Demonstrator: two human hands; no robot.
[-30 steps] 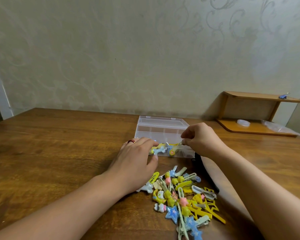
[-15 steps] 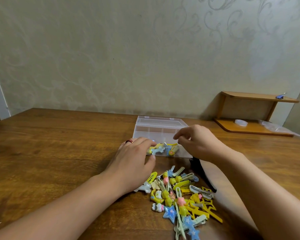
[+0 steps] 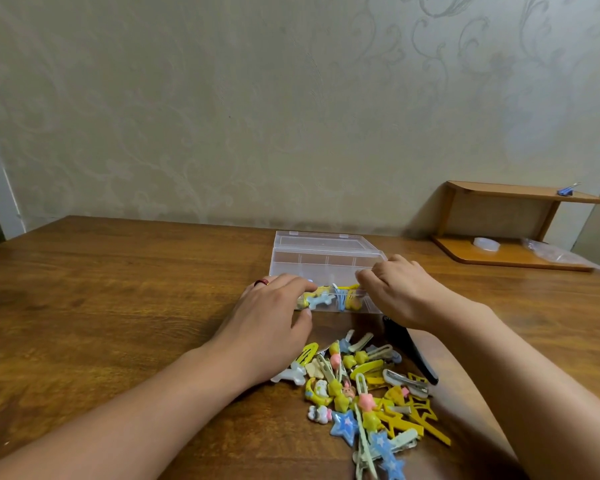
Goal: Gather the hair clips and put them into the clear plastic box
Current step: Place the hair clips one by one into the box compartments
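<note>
Both hands flank the box, grip unclear; clip pile nearer.

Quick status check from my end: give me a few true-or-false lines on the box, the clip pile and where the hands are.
1. The clear plastic box is open. True.
2. The box holds no clips. False: a few clips lie in its near compartments.
3. Most hair clips are piled on the table. True.
4. The left hand wears a red ring. True.
5. The right hand is at the wooden shelf. False: it is at the box's near right corner.
</note>
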